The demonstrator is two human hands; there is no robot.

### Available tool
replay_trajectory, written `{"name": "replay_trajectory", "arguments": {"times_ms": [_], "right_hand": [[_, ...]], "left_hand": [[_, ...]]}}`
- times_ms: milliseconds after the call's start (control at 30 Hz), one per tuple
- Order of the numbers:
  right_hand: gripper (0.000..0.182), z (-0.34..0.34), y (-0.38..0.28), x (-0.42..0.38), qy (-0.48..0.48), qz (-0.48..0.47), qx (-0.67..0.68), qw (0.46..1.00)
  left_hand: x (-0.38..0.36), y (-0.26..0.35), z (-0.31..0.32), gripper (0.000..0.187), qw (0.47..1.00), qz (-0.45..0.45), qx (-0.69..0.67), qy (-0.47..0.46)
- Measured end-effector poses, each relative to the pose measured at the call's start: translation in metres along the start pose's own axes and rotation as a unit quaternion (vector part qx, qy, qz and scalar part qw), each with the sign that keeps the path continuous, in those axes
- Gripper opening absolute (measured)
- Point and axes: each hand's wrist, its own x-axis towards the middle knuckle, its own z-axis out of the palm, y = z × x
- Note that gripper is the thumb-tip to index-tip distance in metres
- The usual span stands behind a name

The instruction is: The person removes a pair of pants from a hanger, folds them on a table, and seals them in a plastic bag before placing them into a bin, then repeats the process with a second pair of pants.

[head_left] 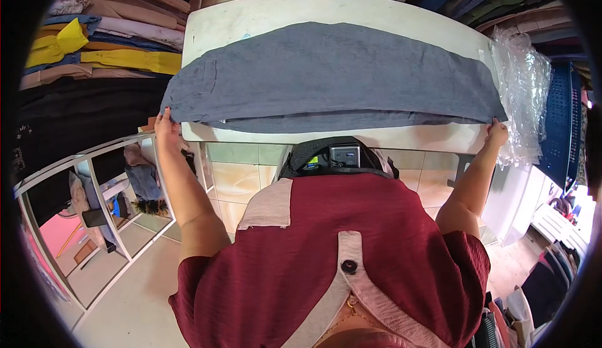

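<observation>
You are looking down past your own dark red top at a white bench [269,15] that runs across the view in front of you. A pair of grey-blue trousers [332,75] lies flat along it, folded lengthwise, stretching almost the whole width of the bench, with a sewn pocket showing near its left end. Your arms are spread wide, one to each end of the garment. Your left hand [165,124] is closed on the near left corner of the trousers, at the edge of the bench. Your right hand [497,133] pinches the near right corner, just where the cloth meets the bench's front edge. The two hands are well apart, with the full length of the trousers between them.

Just beyond your right hand, a heap of clear plastic bags [523,91] sits at the right end of the bench, beside a dark blue plastic crate [562,122]. To the left of the bench, stacks of folded clothing [106,34] in yellow, beige, blue and black are piled high. Below them, near your left elbow, stands a white open shelf unit [94,203] with a few items inside. A small device with a screen [344,155] is strapped at your chest. The floor under the bench is pale tile.
</observation>
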Motion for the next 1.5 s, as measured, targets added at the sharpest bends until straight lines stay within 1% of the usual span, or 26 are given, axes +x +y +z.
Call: {"name": "replay_trajectory", "arguments": {"times_ms": [67, 100, 133, 167, 200, 233, 300, 367, 433, 467, 533, 733, 800, 867, 900, 967, 1000, 1033, 1067, 1100, 1200, 1233, 1333, 1433, 1467, 1500], "right_hand": [[0.031, 0.000, 0.031, 0.021, -0.032, 0.042, -0.021, 0.998], [0.029, 0.004, 0.047, 0.022, -0.042, 0.009, -0.161, 0.986], [0.030, 0.008, 0.063, 0.021, -0.053, -0.023, -0.297, 0.953], [0.036, 0.015, 0.080, 0.020, -0.065, 0.002, -0.294, 0.953], [0.036, 0.002, 0.049, -0.034, -0.065, 0.004, -0.298, 0.952], [0.038, 0.000, -0.009, -0.088, 0.114, -0.232, -0.359, 0.897], [0.034, 0.002, -0.059, -0.135, 0.041, -0.419, -0.245, 0.873], [0.033, 0.014, -0.083, -0.180, -0.157, -0.579, -0.159, 0.784], [0.023, 0.040, -0.071, -0.230, -0.294, -0.668, -0.045, 0.682], [0.024, 0.036, -0.083, -0.263, -0.380, -0.654, -0.044, 0.653], [0.028, 0.039, -0.093, -0.303, -0.449, -0.678, -0.032, 0.580], [0.023, 0.051, -0.077, -0.306, -0.460, -0.660, -0.003, 0.594], [0.022, 0.049, -0.074, -0.308, -0.464, -0.658, -0.019, 0.593], [0.019, 0.045, -0.074, -0.312, -0.470, -0.655, -0.051, 0.589], [0.019, 0.043, -0.079, -0.315, -0.467, -0.657, -0.051, 0.590], [0.025, 0.043, -0.094, -0.330, -0.440, -0.638, -0.072, 0.628], [0.030, 0.050, -0.098, -0.342, -0.420, -0.634, -0.058, 0.647], [0.036, 0.060, -0.103, -0.357, -0.400, -0.630, -0.044, 0.665], [0.041, 0.066, -0.112, -0.375, -0.402, -0.642, -0.058, 0.650], [0.046, 0.072, -0.120, -0.389, -0.403, -0.656, -0.071, 0.634], [0.052, 0.092, -0.107, -0.406, -0.435, -0.655, -0.138, 0.602], [0.053, 0.096, -0.105, -0.398, -0.459, -0.631, -0.158, 0.605], [0.054, 0.090, -0.112, -0.325, -0.360, -0.571, -0.261, 0.690], [0.057, 0.087, -0.061, -0.216, -0.138, -0.432, -0.355, 0.817], [0.058, 0.086, -0.055, -0.199, -0.071, -0.361, -0.395, 0.842], [0.058, 0.092, -0.061, -0.200, -0.069, -0.361, -0.392, 0.843]], "left_hand": [[0.021, -0.016, -0.017, 0.017, 0.997, -0.020, 0.021, -0.073], [0.059, -0.050, -0.039, 0.023, 0.995, -0.009, 0.048, -0.081], [0.052, -0.061, -0.038, 0.031, 0.971, 0.009, 0.239, -0.005], [0.035, -0.070, -0.033, 0.035, 0.898, 0.183, 0.392, 0.086], [0.016, -0.081, -0.026, 0.041, 0.764, 0.346, 0.518, 0.169], [-0.015, -0.072, -0.009, 0.041, 0.763, 0.345, 0.520, 0.166], [-0.092, -0.032, 0.038, 0.049, 0.666, 0.585, 0.463, -0.025], [-0.123, -0.042, 0.058, 0.054, 0.589, 0.579, 0.486, -0.286], [-0.154, -0.066, 0.075, 0.057, 0.509, 0.532, 0.525, -0.427], [-0.163, -0.074, 0.081, 0.057, 0.509, 0.532, 0.524, -0.428], [-0.170, -0.085, 0.091, 0.059, 0.472, 0.529, 0.533, -0.461], [-0.155, -0.082, 0.090, 0.053, 0.476, 0.516, 0.506, -0.502], [-0.157, -0.080, 0.086, 0.048, 0.501, 0.506, 0.486, -0.507], [-0.155, -0.087, 0.085, 0.047, 0.429, 0.545, 0.511, -0.508], [-0.156, -0.086, 0.086, 0.047, 0.428, 0.547, 0.509, -0.508], [-0.160, -0.086, 0.088, 0.047, 0.494, 0.546, 0.455, -0.501], [-0.165, -0.085, 0.096, 0.047, 0.493, 0.546, 0.455, -0.502], [-0.174, -0.082, 0.113, 0.048, 0.517, 0.582, 0.452, -0.436], [-0.182, -0.082, 0.129, 0.049, 0.537, 0.616, 0.446, -0.366], [-0.185, -0.092, 0.139, 0.056, 0.561, 0.586, 0.474, -0.342], [-0.193, -0.115, 0.145, 0.062, 0.534, 0.534, 0.580, -0.306], [-0.187, -0.116, 0.143, 0.066, 0.552, 0.524, 0.560, -0.327], [-0.180, -0.118, 0.134, 0.068, 0.548, 0.517, 0.578, -0.313], [-0.181, -0.118, 0.135, 0.069, 0.548, 0.511, 0.584, -0.313], [-0.182, -0.116, 0.136, 0.069, 0.546, 0.507, 0.589, -0.313], [-0.181, -0.116, 0.137, 0.069, 0.546, 0.509, 0.588, -0.311]]}}
